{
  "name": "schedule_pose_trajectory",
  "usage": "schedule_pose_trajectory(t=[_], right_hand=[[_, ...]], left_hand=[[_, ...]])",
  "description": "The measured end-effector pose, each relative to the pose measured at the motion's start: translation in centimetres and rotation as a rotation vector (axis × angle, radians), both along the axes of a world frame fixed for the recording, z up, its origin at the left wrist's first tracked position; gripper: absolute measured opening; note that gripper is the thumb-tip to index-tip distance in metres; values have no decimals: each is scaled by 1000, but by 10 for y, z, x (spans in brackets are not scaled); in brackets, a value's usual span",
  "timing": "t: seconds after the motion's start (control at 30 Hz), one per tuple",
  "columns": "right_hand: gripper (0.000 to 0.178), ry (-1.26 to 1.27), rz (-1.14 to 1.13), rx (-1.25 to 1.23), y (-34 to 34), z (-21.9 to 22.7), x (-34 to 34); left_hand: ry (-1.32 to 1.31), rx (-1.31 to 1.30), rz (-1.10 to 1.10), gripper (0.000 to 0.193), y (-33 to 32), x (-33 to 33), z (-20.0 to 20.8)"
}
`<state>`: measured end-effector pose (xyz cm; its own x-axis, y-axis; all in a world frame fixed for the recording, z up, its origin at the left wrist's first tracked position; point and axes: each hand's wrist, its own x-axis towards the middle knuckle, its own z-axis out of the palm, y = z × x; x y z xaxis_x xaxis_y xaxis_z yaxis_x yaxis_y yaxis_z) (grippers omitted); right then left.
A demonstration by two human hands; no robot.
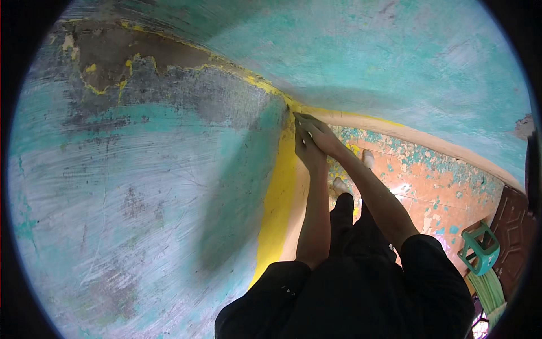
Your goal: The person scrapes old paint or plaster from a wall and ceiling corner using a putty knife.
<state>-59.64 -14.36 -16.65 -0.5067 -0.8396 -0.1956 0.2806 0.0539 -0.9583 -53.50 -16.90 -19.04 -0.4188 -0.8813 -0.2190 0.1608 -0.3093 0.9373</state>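
My right hand (319, 135) and my left hand (310, 151) are pressed close together at the corner where two walls meet. Their fingers point up toward the yellow-painted corner edge (282, 97). Both hands look closed, the right lying partly over the left. A small dark tip shows at the fingertips, but whatever is gripped there is hidden. Beside my left arm runs a yellow band (278, 195) along the left wall (152, 198), which is scuffed in turquoise, pale blue and grey.
The right wall (406, 62) is worn turquoise above a peach strip (429, 138). Paint flakes (415, 150) litter the orange tiled floor (395, 169) around my feet. A green plastic stool (480, 248) stands at the lower right, near a brown panelled door (515, 231).
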Motion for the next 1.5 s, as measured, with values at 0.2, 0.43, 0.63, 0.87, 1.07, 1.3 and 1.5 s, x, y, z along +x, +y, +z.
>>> schedule_pose_trajectory(t=[0.2,0.43,0.63,0.87,1.07,1.3,1.5], right_hand=[[49,-3,-33,-21,3,13,-3],[36,26,-128,-43,-3,7,-4],[31,52,-122,-29,-3,15,-1],[46,7,-14,-49,-6,12,-12],[44,84,-125,-73,-6,15,-3],[46,61,11,-5,-6,15,-5],[42,73,-116,-56,-2,18,-9]], left_hand=[[-46,61,35,42,10,2,33],[-166,192,-74,40,-1,8,42],[-94,121,1,41,6,0,40],[-33,152,-84,44,-8,4,23],[-65,157,-35,45,-1,3,36],[1,-4,112,40,1,-8,41],[-43,52,59,43,14,-14,73]])
